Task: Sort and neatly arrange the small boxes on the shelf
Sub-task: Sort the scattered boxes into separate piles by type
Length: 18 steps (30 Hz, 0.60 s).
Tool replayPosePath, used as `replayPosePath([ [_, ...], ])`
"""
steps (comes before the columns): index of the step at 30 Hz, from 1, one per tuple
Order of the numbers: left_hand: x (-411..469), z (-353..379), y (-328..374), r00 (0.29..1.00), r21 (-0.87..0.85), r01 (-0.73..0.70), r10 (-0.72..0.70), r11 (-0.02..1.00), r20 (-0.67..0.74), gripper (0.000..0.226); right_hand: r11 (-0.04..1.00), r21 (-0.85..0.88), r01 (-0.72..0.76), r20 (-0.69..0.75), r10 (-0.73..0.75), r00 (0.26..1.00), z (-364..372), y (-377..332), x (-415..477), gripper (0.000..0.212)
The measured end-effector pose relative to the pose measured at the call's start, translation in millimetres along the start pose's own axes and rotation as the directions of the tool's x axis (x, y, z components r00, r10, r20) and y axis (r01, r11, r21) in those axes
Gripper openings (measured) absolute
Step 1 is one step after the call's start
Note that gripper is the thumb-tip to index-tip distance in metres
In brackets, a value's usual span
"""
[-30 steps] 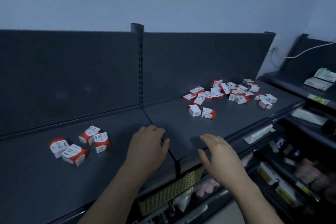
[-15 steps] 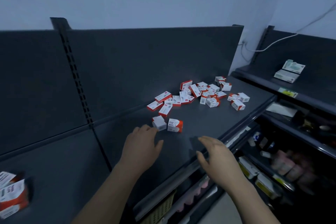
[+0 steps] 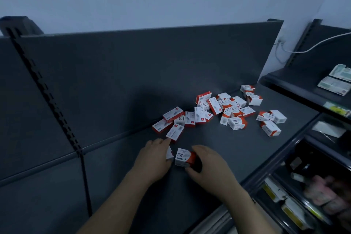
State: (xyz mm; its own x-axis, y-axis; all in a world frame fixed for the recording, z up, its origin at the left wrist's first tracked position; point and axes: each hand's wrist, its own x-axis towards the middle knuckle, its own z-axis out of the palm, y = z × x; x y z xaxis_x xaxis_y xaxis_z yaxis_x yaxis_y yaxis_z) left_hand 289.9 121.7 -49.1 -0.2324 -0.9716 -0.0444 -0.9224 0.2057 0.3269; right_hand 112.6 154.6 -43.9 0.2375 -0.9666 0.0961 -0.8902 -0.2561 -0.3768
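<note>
Gripping what, the right hand (image 3: 210, 167)? — A

Paper clips box (image 3: 183, 158), white with an orange end. Fingers curled over the orange end, thumb at the near side, clamped on it. The box is low over the shelf (image 3: 237, 150), toward the front. Resting on it or just lifted, can't tell. — B

Left hand (image 3: 152, 159)? — A

Just beside, on the left. Forefinger and thumb are curled round a second box (image 3: 169, 153). Only a white corner shows, the rest is hidden under the hand. Narrow gap between the two boxes. — B

Other boxes? — A

Loose pile (image 3: 218, 108) farther back on the same shelf, by the back panel (image 3: 133, 72). All white-and-orange, lying at every angle, some overlapping. Nearest is a flat box (image 3: 175, 132) just beyond the left fingertips. Touching or not, can't tell. Three boxes (image 3: 271, 121) make a separate cluster right of the pile, nearer the front edge. A few more sit in the back right corner (image 3: 250, 95). — B

Surroundings? — A

Slotted upright (image 3: 47, 91) on the left, running down to the shelf joint. Neighbouring shelf (image 3: 296, 81) on the right carries flat pale packs (image 3: 336, 83), with a white cable (image 3: 313, 45) above it. Lower shelves (image 3: 322, 157) at bottom right hold dim goods, too blurred to name. Both forearms bare. — B
</note>
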Motion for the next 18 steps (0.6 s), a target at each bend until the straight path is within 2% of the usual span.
replayPosePath([
  [4,4.4,5.4,-1.1,1.000,-0.093,0.012,-0.013,0.996,-0.009,0.067,0.999,-0.005,0.036,0.041,-0.036,0.999,7.6,8.6,16.1,0.061],
  [9,-5.5,1.7,5.0,0.975,-0.229,0.122,-0.160,0.966,-0.156,0.069,0.991,0.038,0.126,0.098,-0.129,0.987,7.1,21.1,35.6,0.042],
  [14,-19.1,-1.3,14.9,0.914,-0.219,0.193,-0.257,0.956,-0.314,0.061,0.977,0.132,0.169,0.114,-0.184,0.976,1.4,28.8,44.1,0.034],
  [18,-41.4,0.8,23.1,0.846,-0.205,0.224,-0.295,0.953,-0.445,0.055,0.948,0.236,0.214,0.074,-0.237,0.969,1.2,30.7,43.9,0.034],
])
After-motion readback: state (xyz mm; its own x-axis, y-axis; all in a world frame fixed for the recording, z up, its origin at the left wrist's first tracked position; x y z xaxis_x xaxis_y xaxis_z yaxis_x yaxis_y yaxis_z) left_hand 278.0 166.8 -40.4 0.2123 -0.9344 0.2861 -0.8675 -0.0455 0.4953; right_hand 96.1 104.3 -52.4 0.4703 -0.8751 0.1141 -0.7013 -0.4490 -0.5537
